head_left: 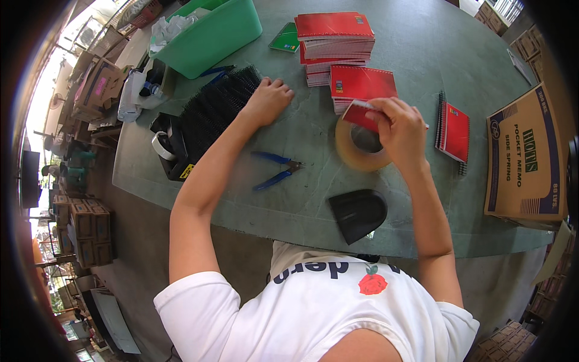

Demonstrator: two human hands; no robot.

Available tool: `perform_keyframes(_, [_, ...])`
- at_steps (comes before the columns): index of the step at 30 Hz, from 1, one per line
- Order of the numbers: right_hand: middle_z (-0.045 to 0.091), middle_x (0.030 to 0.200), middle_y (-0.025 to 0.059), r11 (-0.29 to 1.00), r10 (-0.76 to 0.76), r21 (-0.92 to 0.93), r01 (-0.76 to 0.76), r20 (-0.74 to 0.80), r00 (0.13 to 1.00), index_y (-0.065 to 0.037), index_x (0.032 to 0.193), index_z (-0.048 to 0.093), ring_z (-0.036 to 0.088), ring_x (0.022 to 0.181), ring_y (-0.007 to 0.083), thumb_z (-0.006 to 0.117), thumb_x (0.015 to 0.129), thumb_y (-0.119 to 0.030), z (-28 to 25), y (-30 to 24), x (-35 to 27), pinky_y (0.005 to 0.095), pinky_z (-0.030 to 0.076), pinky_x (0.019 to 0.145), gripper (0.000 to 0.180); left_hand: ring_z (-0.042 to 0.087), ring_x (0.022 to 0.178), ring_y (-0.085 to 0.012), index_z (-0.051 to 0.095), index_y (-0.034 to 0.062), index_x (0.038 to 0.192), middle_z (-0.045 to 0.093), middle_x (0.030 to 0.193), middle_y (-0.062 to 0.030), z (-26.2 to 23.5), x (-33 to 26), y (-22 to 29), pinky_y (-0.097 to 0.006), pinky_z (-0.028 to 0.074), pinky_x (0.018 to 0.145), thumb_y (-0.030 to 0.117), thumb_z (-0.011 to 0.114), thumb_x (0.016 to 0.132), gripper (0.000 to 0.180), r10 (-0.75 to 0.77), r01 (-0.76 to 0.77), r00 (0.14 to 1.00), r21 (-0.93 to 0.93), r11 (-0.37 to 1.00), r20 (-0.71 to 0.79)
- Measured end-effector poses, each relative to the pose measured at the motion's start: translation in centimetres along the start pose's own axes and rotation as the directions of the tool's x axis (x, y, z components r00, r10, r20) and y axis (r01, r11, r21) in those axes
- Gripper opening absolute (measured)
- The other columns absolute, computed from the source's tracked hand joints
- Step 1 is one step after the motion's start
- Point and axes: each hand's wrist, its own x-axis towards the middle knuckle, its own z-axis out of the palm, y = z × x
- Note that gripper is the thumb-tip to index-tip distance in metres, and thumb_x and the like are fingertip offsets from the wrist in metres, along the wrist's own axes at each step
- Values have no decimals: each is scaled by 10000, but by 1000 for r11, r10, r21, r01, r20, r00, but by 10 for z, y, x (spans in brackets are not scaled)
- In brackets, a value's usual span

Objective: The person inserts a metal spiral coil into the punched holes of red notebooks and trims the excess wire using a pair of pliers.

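Notebook [359, 115] in right hand [400, 130], left hand [268, 102] beside black coils [218, 107]

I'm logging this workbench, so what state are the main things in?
Held red notebook: tilted, in right hand
Blue-handled cutters: lying, handles spread
Tape roll: lying flat
Green bin: uncovered, holding crumpled white material
Stacked red notebooks: closed
Black coils: massed beside left hand
Cardboard box: open or shut unclear

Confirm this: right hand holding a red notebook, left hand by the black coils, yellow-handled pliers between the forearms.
The pliers are blue-handled, not yellow-handled, as the head view shows. Otherwise right: the right hand holds a red notebook, the left hand is by the black coils.
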Motion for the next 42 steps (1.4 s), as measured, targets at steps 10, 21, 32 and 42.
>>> perform_keyframes(10, [642, 774, 20, 999, -9, -49, 13, 73, 997, -113, 840, 656, 625, 773, 221, 681, 766, -159, 12, 8, -4, 360, 438, 700, 90, 539, 1077, -334, 589, 22, 1035, 590, 1095, -168, -23, -37, 80, -394, 446, 898, 215, 653, 759, 343, -50, -45, 980, -462, 886, -191])
perform_keyframes(21, [645, 841, 69, 996, 82, 12, -86, 201, 976, -82, 923, 672, 624, 731, 273, 667, 779, -116, 13, 5, 14, 378, 467, 690, 148, 612, 765, -374, 572, -3, 1096, 637, 880, -171, 37, 14, 63, -411, 493, 686, 192, 606, 873, 297, -648, 316, 653, -637, 704, -393])
perform_keyframes(32, [668, 837, 90, 995, 85, 26, -97, 306, 948, -94, 974, 683, 641, 751, 300, 625, 771, -69, 10, 4, 21, 403, 486, 669, 213, 540, 662, -115, 640, -3, 971, 631, 792, -86, -76, -8, 113, -249, 449, 627, 141, 621, 891, 166, -619, 43, 745, -907, 419, -250])
perform_keyframes(42, [669, 745, 118, 985, 142, 51, -164, 301, 943, -95, 947, 693, 649, 689, 292, 625, 763, -66, 4, -8, 20, 394, 495, 640, 198, 566, 611, -130, 649, -17, 912, 618, 699, -94, -81, -7, 119, -267, 452, 581, 140, 622, 884, 162, -647, 153, 745, -902, 403, -163])
